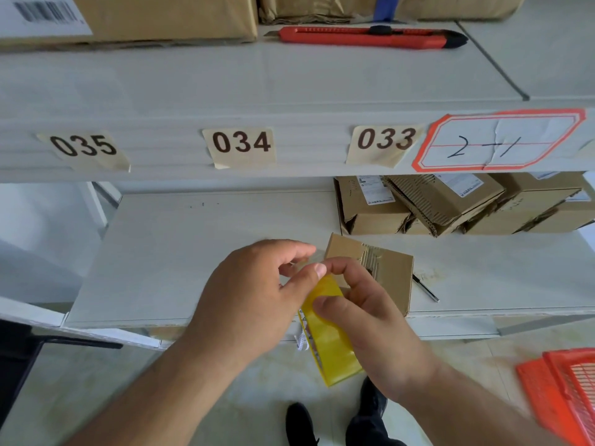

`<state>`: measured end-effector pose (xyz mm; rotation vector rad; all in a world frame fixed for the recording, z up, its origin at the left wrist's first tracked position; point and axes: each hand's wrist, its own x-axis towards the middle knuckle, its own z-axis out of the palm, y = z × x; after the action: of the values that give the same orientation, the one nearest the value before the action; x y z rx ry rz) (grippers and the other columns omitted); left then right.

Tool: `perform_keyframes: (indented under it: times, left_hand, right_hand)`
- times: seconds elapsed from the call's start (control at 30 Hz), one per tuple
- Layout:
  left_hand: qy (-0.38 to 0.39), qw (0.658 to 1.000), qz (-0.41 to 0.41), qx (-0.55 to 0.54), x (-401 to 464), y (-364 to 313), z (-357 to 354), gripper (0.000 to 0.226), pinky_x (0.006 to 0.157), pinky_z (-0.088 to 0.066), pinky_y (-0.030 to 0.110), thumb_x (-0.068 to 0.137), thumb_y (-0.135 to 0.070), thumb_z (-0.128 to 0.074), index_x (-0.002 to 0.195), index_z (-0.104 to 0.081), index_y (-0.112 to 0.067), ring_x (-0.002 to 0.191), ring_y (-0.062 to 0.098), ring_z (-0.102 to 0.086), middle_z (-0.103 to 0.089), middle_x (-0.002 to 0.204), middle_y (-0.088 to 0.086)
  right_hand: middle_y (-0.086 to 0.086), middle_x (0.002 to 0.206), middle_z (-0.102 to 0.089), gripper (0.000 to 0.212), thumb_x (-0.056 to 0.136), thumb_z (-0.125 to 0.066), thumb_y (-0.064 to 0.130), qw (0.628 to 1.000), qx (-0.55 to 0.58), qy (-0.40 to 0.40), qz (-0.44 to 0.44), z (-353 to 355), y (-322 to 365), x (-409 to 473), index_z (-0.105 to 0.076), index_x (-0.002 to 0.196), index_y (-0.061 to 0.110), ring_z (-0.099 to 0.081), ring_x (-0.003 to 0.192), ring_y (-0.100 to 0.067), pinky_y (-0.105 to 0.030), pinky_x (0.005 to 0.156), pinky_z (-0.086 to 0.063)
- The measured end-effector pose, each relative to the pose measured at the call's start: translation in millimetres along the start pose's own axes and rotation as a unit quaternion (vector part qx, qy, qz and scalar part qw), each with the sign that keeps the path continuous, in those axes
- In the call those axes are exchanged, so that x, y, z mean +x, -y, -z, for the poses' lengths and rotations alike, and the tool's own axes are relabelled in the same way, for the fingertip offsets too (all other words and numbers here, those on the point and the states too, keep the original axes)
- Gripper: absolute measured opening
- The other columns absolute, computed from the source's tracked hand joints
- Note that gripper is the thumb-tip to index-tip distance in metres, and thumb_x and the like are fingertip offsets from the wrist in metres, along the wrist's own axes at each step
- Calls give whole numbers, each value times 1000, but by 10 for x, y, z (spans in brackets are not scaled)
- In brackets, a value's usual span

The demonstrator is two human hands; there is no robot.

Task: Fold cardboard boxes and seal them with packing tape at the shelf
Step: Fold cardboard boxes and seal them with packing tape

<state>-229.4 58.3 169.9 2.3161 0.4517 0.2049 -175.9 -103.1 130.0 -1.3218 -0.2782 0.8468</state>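
Yellow roll of packing tape [328, 336], seen edge-on, held in front of the near edge of the lower white shelf board [193, 252]. Right hand [370, 317] wrapped around the roll from the right, thumb pressed on its yellow face, fingers curled behind. Left hand [254, 294] pinching a clear strip of tape at the roll's top, thumb tip against forefinger, other fingers curled. Just behind the hands, on the lower shelf, a small folded brown cardboard box [383, 272] with a perforated patch on top. To its right, touching or nearly so, a thin dark pen-like tool [426, 288]. Farther right at the back of the same shelf, a cluster of small brown cardboard boxes with white labels [450, 204], some tilted. Above, on the shelf's front beam, tan paper tags reading 035 [83, 146], 034 [241, 142], 033 [384, 139], and a red-bordered white label with handwriting [495, 140]. On the upper shelf, a red utility knife with black tip [367, 37] beside large brown cartons [161, 14]. Low right, an orange plastic basket [566, 394]. Below, black shoes [335, 416] on pale floor.
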Motion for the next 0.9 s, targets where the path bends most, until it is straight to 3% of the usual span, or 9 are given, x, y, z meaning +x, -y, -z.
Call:
perform_keyframes:
  times: [0.13,0.27,0.43,0.5,0.57,0.6,0.67,0.77,0.9]
  left_hand:
    - [3,1000,-12,0,13,-8,-29,27,80,-54,21,89,-47,-72,114,-77,-38,88,-9,-63,-71,97,-26]
    - [0,998,-49,41,13,6,-34,14,72,-53,26,95,-44,-68,104,-76,-40,86,1,-63,-70,90,-19]
    - [-14,979,-138,151,4,47,-74,25,60,-45,23,98,-41,-51,95,-75,-33,76,7,-56,-58,88,-14]
    - [15,986,-121,112,16,56,-54,21,58,-40,17,101,-38,-56,96,-76,-33,73,8,-56,-57,83,-14]
    - [67,996,-51,13,104,101,-10,10,59,-45,16,98,-35,-68,95,-77,-35,72,3,-62,-67,78,-14]
    - [96,994,-13,-41,155,110,23,6,59,-47,16,94,-33,-73,95,-77,-37,67,0,-63,-70,75,-14]
    - [115,988,19,-100,213,127,79,19,58,-49,19,88,-33,-79,103,-71,-41,59,2,-62,-71,74,-10]
    - [90,991,5,-99,220,170,76,35,62,-50,19,84,-36,-82,113,-63,-41,62,10,-66,-72,73,-7]
    - [-18,989,23,-144,227,280,39,6,61,-47,15,97,-22,-69,96,-68,-28,63,9,-69,-75,78,-11]
  right_hand:
    - [-20,82,-57,26,84,-63,20,1000,-6,2,6,12,-11,18,-65,108,30,-42,71,-29,-41,65,-36]
    - [-34,82,-51,27,84,-63,20,1000,-12,5,0,19,-14,29,-64,110,28,-43,70,-33,-48,68,-38]
    - [-34,89,-58,29,81,-63,27,997,-75,-7,-19,41,-26,55,-61,109,33,-50,69,-29,-46,67,-42]
    - [-26,81,-59,31,81,-62,28,996,-89,-3,-25,74,-31,50,-60,112,36,-50,68,-26,-44,65,-42]
    - [-18,77,-55,33,84,-62,28,996,-85,12,-25,90,-30,29,-60,115,38,-48,67,-25,-41,63,-42]
    - [-22,80,-55,34,84,-62,27,997,-76,18,-22,88,-31,19,-60,116,39,-49,69,-26,-42,64,-42]
    - [-34,92,-56,33,85,-62,25,998,-57,19,-15,69,-39,9,-63,116,38,-51,74,-30,-45,69,-42]
    - [-29,93,-61,32,84,-61,23,999,-31,8,-13,35,-40,20,-65,113,34,-55,77,-32,-47,69,-47]
    - [-12,87,-65,37,79,-62,22,999,-1,0,-33,14,14,13,-65,115,28,-59,70,-23,-29,59,-52]
